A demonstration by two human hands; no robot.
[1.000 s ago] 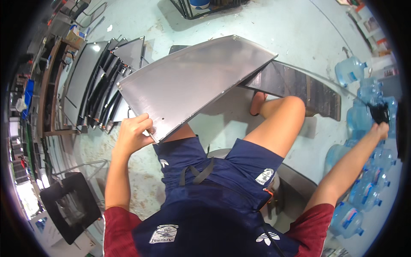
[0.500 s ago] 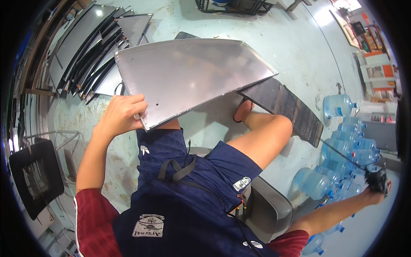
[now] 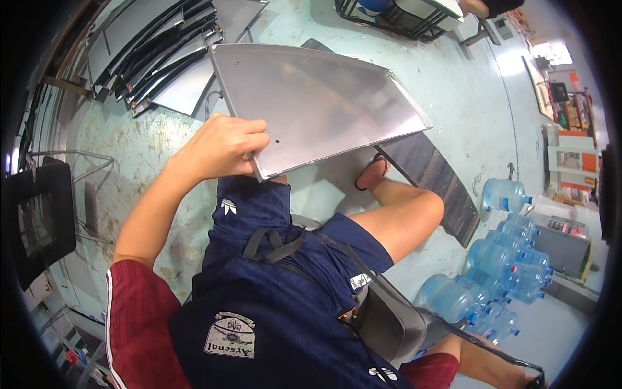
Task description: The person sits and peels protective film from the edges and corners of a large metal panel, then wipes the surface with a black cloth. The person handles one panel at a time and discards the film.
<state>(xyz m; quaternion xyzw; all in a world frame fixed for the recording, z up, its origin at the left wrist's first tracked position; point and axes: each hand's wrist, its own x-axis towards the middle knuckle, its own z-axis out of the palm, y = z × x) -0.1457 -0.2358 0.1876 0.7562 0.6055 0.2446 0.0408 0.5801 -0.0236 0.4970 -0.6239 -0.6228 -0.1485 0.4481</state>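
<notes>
A large flat grey metal panel [image 3: 324, 97] with raised edges and a slanted far corner lies tilted across in front of my legs. My left hand [image 3: 223, 146] is closed on its near left corner, fingers curled over the edge beside a small dark hole. At the lower right rim my right hand [image 3: 518, 376] shows only in part, dim and cut off by the picture's edge. A long thin black strip [image 3: 466, 334] runs from beside my lap to that hand, which appears closed on it. Beneath the panel's right end rests a dark slatted board [image 3: 437, 172].
Several similar panels with black edging [image 3: 162, 58] are stacked at the far left. Blue water bottles [image 3: 492, 266] crowd the floor on the right. A black-framed chair [image 3: 39, 220] stands at left, a grey bin [image 3: 389, 324] by my right hip, a black rack [image 3: 402, 19] far off.
My right hand has swung down toward the lower right rim, and the black strip now stretches across beside my lap. In the picture, my left hand and the panel sit farther right and higher.
</notes>
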